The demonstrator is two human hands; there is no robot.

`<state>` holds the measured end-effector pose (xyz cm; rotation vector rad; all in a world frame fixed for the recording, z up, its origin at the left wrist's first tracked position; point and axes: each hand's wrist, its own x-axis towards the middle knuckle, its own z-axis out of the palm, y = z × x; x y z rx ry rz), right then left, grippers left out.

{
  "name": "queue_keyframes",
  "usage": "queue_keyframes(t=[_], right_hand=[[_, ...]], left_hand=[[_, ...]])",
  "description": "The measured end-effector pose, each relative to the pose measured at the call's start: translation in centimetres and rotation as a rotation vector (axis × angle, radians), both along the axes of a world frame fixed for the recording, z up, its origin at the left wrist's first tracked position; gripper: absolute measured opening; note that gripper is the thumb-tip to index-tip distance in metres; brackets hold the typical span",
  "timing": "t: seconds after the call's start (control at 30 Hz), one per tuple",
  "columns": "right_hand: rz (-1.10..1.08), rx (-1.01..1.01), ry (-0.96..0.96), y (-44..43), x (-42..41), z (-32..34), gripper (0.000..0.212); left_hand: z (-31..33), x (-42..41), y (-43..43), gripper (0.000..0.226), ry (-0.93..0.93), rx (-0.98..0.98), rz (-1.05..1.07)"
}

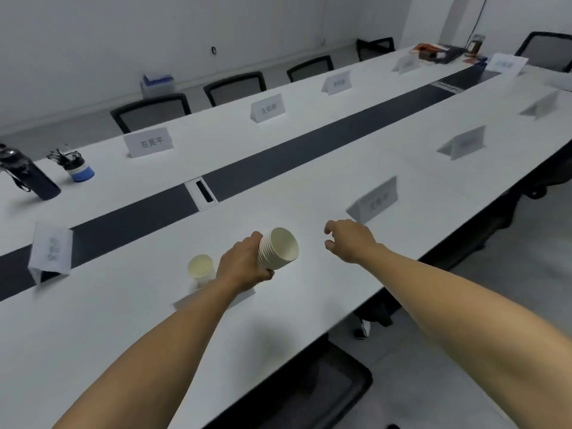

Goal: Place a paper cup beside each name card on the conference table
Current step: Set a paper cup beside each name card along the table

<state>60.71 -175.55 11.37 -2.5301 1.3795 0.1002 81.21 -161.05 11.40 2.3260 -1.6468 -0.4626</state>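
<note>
Two bare hands were held above the conference table [130, 329]; the left hand [244, 264] gripped a nested stack of paper cups [280, 249], fingers and thumb curled round its lower end, the stack tilted with its open mouth pointing away from the hand and to its right; the right hand [348, 239] held nothing, its fingers loosely curled and apart, just right of the stack's mouth and not touching it; a single paper cup [201, 269] stood upright on the table just left of the left hand; a name card [245, 297] lay beneath the left wrist, mostly hidden by the forearm; a second name card [376, 199] stood just beyond the right hand; a third name card [51, 252] stood well to the left of the left hand; a dark bottle [28, 178] and a blue pen holder [79, 170] stood far beyond the left hand, across the table's dark centre strip
</note>
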Motion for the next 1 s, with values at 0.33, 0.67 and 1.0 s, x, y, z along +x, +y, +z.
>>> queue_keyframes(t=[0.33,0.67,1.0], right_hand=[[-0.020,-0.024,-0.005,-10.4,-18.8,0.9,0.038],[-0.022,-0.016,-0.064,-19.2,-24.1,1.4,0.036],[0.040,0.015,-0.142,-33.1,-17.1,3.3,0.033]], left_hand=[[-0.3,-17.7,-11.8,0.056,0.018,-0.054,-0.036],[-0.1,-22.5,-19.9,0.060,-0.017,-0.036,-0.029],[0.2,-18.5,-32.8,0.059,0.012,-0.041,0.052]])
